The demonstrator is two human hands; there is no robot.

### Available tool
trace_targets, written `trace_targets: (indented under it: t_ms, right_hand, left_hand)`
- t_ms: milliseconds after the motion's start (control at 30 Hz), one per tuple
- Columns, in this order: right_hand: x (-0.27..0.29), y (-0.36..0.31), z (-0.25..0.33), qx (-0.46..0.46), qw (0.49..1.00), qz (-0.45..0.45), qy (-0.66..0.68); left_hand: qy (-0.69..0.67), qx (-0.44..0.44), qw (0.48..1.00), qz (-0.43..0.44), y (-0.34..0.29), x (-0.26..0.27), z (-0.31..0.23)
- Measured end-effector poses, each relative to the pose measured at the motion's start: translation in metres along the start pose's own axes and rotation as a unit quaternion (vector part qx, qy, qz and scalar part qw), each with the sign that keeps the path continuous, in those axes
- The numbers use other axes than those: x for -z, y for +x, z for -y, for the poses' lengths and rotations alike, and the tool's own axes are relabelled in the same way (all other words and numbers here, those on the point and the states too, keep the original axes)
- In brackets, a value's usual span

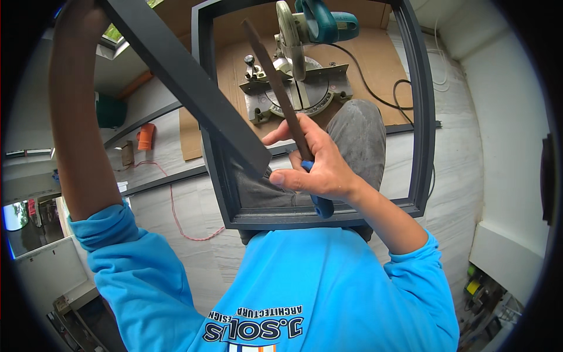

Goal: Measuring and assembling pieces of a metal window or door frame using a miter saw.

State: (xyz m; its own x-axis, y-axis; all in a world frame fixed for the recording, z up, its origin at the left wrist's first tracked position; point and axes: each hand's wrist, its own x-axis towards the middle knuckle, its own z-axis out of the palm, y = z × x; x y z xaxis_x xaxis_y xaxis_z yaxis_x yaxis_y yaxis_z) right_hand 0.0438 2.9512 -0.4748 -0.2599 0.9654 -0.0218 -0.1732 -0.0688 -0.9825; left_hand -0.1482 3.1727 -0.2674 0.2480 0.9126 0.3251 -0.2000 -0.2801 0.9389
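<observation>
My right hand (321,161) is closed round the blue handle of a long, rusty-brown file (278,88), whose blade points up and away. The thumb and forefinger of that hand reach to the near end of a dark grey metal bar (187,88); whether they touch it, I cannot tell. The bar slants down from the upper left. At its far end is my left hand (87,20), gripping it, with the fingers partly hidden and cut off by the picture's edge. Below both hands, a dark grey rectangular frame (423,117) lies across my legs.
A miter saw (299,88) with a green motor housing stands on cardboard (375,64) beyond my knees. Its black cord (375,97) loops to the right. On the tiled floor at left are an orange pipe piece (146,136) and a reddish string (176,214). A white wall rises at right.
</observation>
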Motion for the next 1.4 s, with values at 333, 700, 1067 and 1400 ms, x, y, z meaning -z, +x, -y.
trace_targets:
  t_ms: [333,700,1067,1400]
  right_hand:
    - [0.003,0.012,-0.003,0.004,0.992,-0.043,0.118]
    - [-0.003,-0.002,-0.009,0.262,0.934,-0.135,-0.199]
    - [-0.006,0.021,-0.014,0.279,0.868,-0.175,-0.371]
    - [0.113,-0.108,0.044,0.253,0.890,-0.338,-0.172]
  left_hand:
    - [-0.153,0.042,0.974,-0.159,-0.086,-0.046,0.099]
    - [-0.172,0.052,0.957,-0.229,-0.122,-0.042,0.145]
    - [-0.180,-0.024,0.944,-0.277,-0.095,-0.025,0.122]
    - [-0.201,-0.135,0.966,-0.096,-0.114,0.041,0.103]
